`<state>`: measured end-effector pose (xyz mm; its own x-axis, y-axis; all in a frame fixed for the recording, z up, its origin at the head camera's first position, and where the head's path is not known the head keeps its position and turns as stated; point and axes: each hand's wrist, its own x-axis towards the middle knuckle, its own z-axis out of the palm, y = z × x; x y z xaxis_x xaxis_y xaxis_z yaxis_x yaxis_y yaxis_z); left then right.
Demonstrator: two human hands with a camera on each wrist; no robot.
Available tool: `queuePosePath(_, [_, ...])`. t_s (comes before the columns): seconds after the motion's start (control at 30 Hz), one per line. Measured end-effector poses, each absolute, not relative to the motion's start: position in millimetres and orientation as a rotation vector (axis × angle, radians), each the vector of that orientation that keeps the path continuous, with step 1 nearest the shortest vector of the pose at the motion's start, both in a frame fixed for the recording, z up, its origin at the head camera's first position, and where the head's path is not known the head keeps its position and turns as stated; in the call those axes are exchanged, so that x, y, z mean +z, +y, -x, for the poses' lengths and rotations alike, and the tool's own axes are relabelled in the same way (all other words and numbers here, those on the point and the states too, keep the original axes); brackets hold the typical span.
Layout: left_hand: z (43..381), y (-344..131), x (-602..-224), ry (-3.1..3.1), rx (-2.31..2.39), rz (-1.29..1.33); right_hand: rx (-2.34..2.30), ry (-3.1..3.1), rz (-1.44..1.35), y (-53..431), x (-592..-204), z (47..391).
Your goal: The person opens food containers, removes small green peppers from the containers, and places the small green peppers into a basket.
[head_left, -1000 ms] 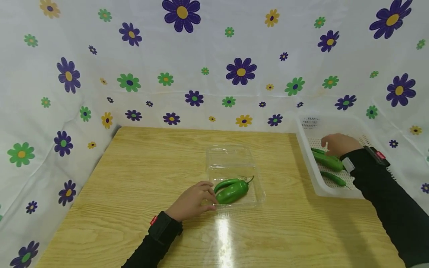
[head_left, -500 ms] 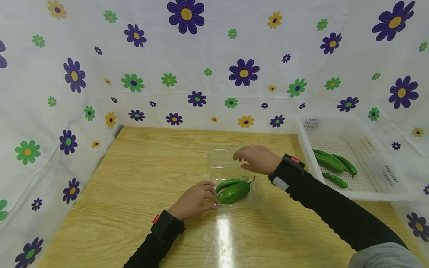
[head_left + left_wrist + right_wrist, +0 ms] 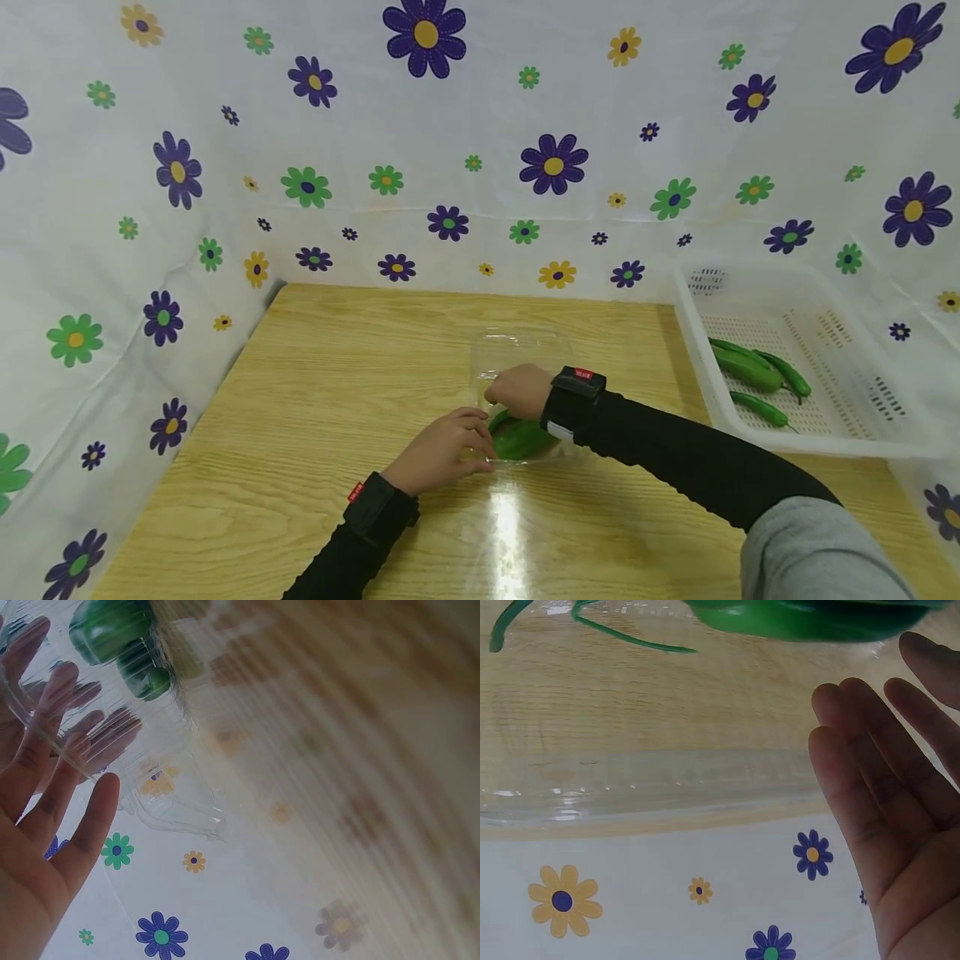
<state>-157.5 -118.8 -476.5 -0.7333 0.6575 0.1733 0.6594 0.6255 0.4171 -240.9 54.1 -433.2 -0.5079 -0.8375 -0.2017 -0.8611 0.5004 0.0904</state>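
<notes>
Two peppers lie in the clear box (image 3: 521,342): a thick pepper (image 3: 521,440), long axis slanting sideways, stem rightward, and a slim pepper (image 3: 501,420) beside it. The right hand (image 3: 519,392) — above the basket a second ago — now hovers over them, fingers unclenched; the left hand (image 3: 442,450) touches the box's side, fingers extended. The white basket (image 3: 840,443) holds more green peppers (image 3: 748,369).

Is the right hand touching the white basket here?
Apart: the head view shows the right hand over the clear container, with wooden table visible between it and the white basket.
</notes>
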Motion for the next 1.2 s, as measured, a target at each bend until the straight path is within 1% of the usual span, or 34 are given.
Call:
queuePosePath(0.33, [158,-118,-479,-2.829,-0.726,1.140,0.354,2.640,1.519,57,-449,244])
queuePosePath(0.73, [157,-119,-478,-2.804,-0.719,1.148,0.362,2.602,1.562,58,-454,247])
queuePosePath(1.2, [158,-119,-479,-2.786,-0.723,1.163,0.250,2.602,1.627,72,-439,245])
